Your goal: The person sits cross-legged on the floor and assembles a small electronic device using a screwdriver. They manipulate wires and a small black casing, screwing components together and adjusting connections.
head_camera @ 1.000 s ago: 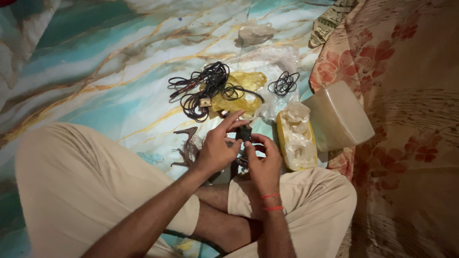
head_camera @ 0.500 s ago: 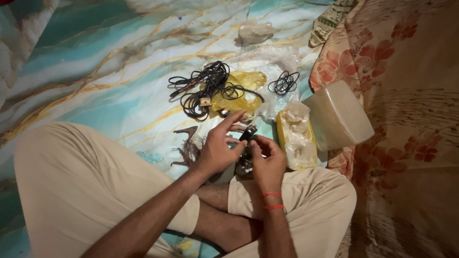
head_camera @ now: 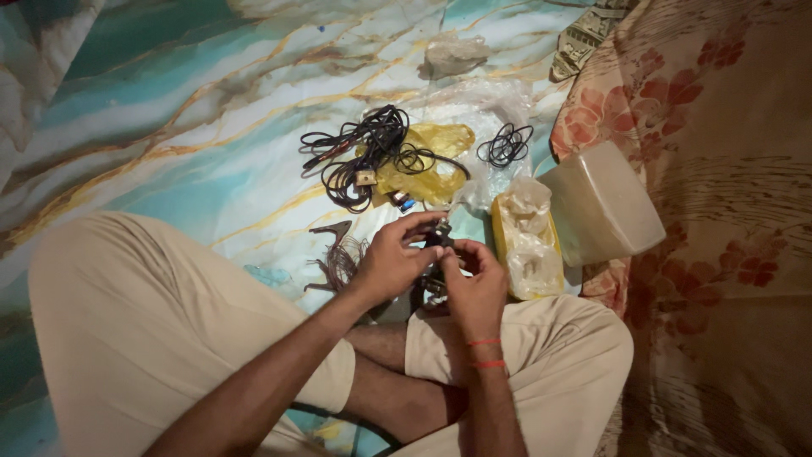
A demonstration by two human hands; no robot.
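Black plastic, a small plug-like part [head_camera: 441, 234], is pinched between both hands above the crossed legs: left hand [head_camera: 391, 264] grasping from the left, right hand [head_camera: 474, 283] from below (long axis unclear). Tangled black cables [head_camera: 364, 152] lie beyond.

Small dark part [head_camera: 441, 234] mostly hidden betw. left hand [head_camera: 391, 264] & right hand [head_camera: 475, 288]; too small to ID.

I see a yellow plastic bag [head_camera: 427, 169] under the black cables, clear wrapping [head_camera: 486, 106] beside it, and perhaps a bagged yellow tray [head_camera: 526, 245] to the right.
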